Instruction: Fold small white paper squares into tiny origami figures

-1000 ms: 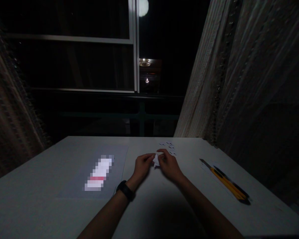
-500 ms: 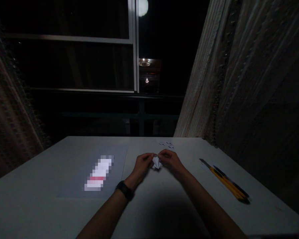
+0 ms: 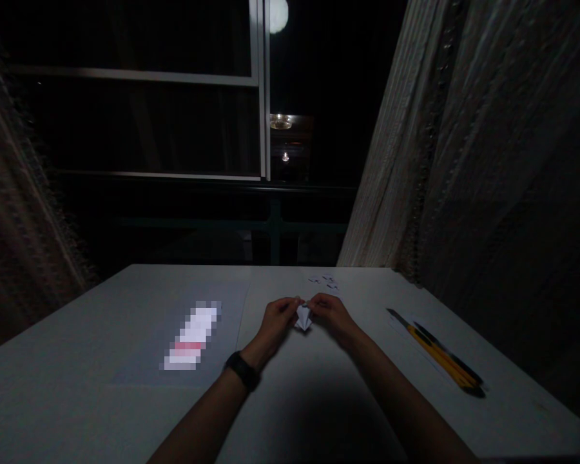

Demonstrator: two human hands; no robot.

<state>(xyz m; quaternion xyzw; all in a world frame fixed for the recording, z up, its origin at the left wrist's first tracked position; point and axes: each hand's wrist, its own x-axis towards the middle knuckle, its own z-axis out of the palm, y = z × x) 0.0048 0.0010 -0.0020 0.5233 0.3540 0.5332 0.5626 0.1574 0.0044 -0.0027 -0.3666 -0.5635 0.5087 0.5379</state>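
- Pinching a small folded paper piece [image 3: 303, 317] from both sides, you hold it between your two hands, over the far middle of the table [image 3: 319, 406]. Whether it touches the surface cannot be told.
- Your left hand [image 3: 274, 325] has thumb and fingertips closed on the piece's left edge. Your right hand [image 3: 336, 316] has the same hold on its right edge. Both hands are curled, not spread.
- Judged step: you are working a fold in the paper. The piece comes to a point at the bottom and looks part-shaped. The light is poor, so the exact crease cannot be made out.
- Any further crease calls for a light, even grip on both edges with little pull. The piece is small and thin, so it could tear or slip.
- A dark watch [image 3: 242, 369] sits on your left wrist.
- Small paper scraps [image 3: 325, 281] lie just beyond your right hand, apart from it.
- A yellow cutter [image 3: 435, 351] and a black pen [image 3: 452, 359] lie side by side well to your right, untouched.
- A grey sheet [image 3: 140, 335] lies to your left.
- A dark window [image 3: 260, 90] and curtains [image 3: 464, 161] stand behind the table.
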